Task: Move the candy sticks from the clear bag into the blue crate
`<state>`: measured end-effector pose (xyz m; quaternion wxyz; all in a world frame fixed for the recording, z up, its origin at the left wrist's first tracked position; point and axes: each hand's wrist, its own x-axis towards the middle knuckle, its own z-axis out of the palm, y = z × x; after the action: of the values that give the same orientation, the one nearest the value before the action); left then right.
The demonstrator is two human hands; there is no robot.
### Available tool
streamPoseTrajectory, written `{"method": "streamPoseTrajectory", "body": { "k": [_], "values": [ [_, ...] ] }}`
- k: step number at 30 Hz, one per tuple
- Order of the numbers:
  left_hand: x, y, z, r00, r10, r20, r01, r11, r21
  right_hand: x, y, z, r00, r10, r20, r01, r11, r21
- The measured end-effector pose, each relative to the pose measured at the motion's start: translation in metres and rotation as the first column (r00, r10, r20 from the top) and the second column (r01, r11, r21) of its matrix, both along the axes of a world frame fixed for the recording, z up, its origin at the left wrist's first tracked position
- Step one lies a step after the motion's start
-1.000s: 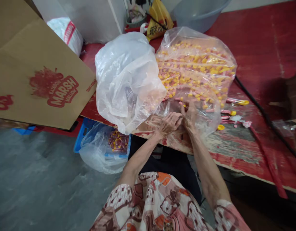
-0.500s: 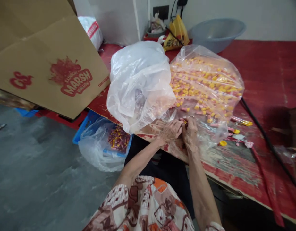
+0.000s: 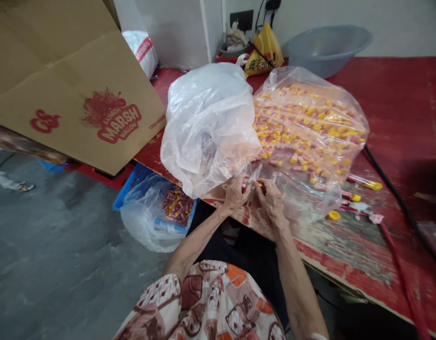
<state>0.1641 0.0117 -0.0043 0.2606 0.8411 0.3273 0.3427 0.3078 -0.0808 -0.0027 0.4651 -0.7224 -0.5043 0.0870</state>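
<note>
At the table's front edge, my right hand (image 3: 270, 198) pinches a small pink piece with a yellow end (image 3: 259, 183). Just left of it, my left hand (image 3: 236, 193) has its fingers closed, and what lies between them is too small to make out. A white translucent plastic bag (image 3: 209, 113) bulges behind my left hand. Behind and right of my right hand lies a clear bag (image 3: 310, 127) of many pink pieces with yellow caps. Several more pieces and a loose yellow cap (image 3: 334, 215) are on the worn red table (image 3: 398, 99).
A large cardboard box (image 3: 72, 94) stands at the left. Below the table edge is a blue crate (image 3: 123, 191) lined with plastic, with pink and yellow pieces. A grey-blue basin (image 3: 327, 47), a yellow bag (image 3: 264, 49) and a black cable (image 3: 402, 205) are farther off. A person's foot (image 3: 26, 187) shows at far left.
My hands have shifted left and drawn slightly apart, showing the pink and yellow piece between them. The view has shifted a little, and a person's foot and lower leg show more at far left.
</note>
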Motion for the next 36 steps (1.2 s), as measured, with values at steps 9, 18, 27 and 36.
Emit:
{"method": "streamPoseTrajectory", "body": {
  "k": [9, 18, 27, 36],
  "values": [
    [-0.012, -0.012, 0.006, 0.996, -0.086, -0.023, 0.088, 0.986, 0.138, 0.001, 0.001, -0.005, 0.992, -0.126, 0.016, 0.125, 0.992, 0.031],
    [-0.134, -0.007, 0.004, 0.932, 0.36, 0.044, -0.363, 0.926, 0.103, 0.003, -0.002, -0.01, 0.986, -0.166, 0.023, 0.165, 0.985, 0.054],
    [-0.233, 0.012, 0.019, 0.648, 0.759, -0.061, -0.73, 0.642, 0.235, 0.004, 0.001, -0.016, 0.993, -0.11, 0.041, 0.108, 0.993, 0.055],
    [-0.081, 0.11, 0.031, 0.893, 0.451, 0.005, -0.45, 0.891, 0.064, 0.004, 0.0, -0.012, 0.995, -0.095, 0.038, 0.094, 0.995, 0.029]
  ]
}}
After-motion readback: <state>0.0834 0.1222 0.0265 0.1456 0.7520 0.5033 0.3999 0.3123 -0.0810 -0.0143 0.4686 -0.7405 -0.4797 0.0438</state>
